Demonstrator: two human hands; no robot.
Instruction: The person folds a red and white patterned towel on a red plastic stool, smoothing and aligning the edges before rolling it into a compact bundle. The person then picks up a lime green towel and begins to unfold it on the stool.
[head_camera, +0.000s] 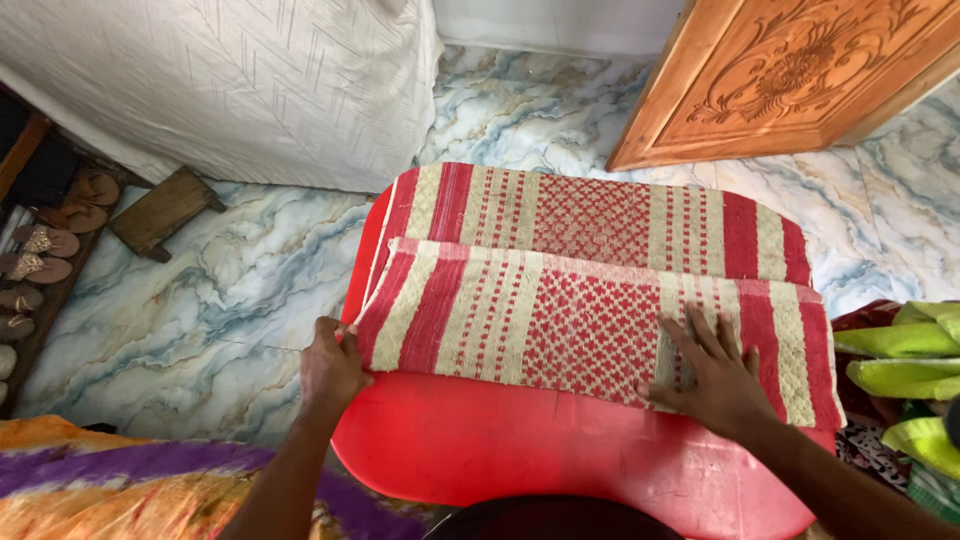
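On top of a glossy red plastic desk (520, 450) with rounded corners lies a woven mat of red and cream stripes with a checked red pattern in its middle (590, 270), folded over on itself so that an upper layer rests on the lower one, the lower layer showing as a band along the far side. At the fold's near left corner, the left hand (330, 368) is clenched on the mat's edge, fingers curled over the corner where it meets the desk. Toward the right end, the right hand (710, 375) is released and flat, fingers spread and pressing down on the upper layer near its near edge, holding nothing. Both forearms reach in from the bottom of the view. Around the desk spreads a marble-patterned floor of white, blue and grey swirls (210, 320). Beyond the desk's left side hangs a white sheet with faint line patterns (230, 80), and just below it sits a small low wooden stool (160, 212). Along the far left edge, several brown sandals (45, 250) lie in a row. A carved orange-brown wooden door (790, 75) stands at the upper right. Folded green and yellow cloths (905, 375) are stacked just beside the desk's right end, and an orange and purple fabric (120, 480) fills the lower left corner.
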